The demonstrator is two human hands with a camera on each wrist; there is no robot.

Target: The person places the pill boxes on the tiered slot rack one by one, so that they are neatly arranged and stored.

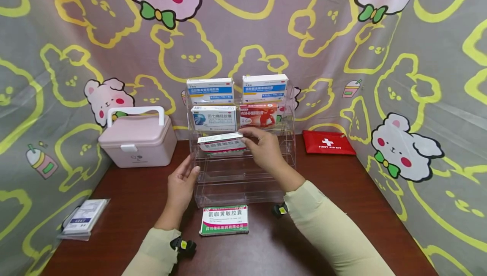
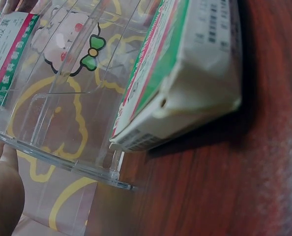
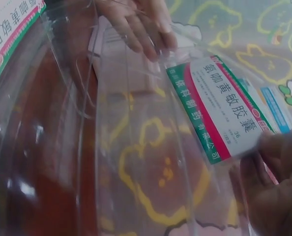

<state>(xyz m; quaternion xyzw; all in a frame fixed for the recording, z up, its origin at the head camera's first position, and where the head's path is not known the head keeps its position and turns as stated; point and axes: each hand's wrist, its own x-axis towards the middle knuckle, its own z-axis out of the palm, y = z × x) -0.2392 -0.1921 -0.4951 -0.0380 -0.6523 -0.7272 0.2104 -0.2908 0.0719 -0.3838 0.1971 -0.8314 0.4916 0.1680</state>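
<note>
My right hand (image 1: 266, 151) pinches the right end of a white, green and magenta medicine box (image 1: 222, 144), thumb and fingers at its edge. That box (image 3: 219, 108) leans in the middle tier of a clear stepped display rack (image 1: 243, 189), its printed face forward. At the rack's left side, my left hand (image 1: 181, 183) rests its fingers along the outer panel, thumb apart. The right wrist view has the left hand (image 3: 136, 24) by the box's far end. A matching medicine box (image 1: 223, 221) lies flat on the table before the rack; it looms large in the left wrist view.
Two blue-and-white boxes (image 1: 264, 88) fill the top tier. Below them stand a white box (image 1: 214, 118) and a red box (image 1: 258, 115). A pink case (image 1: 135, 140) is at left, a red first aid pouch (image 1: 329, 143) at right, and a wrapped white pack (image 1: 85, 217) front left.
</note>
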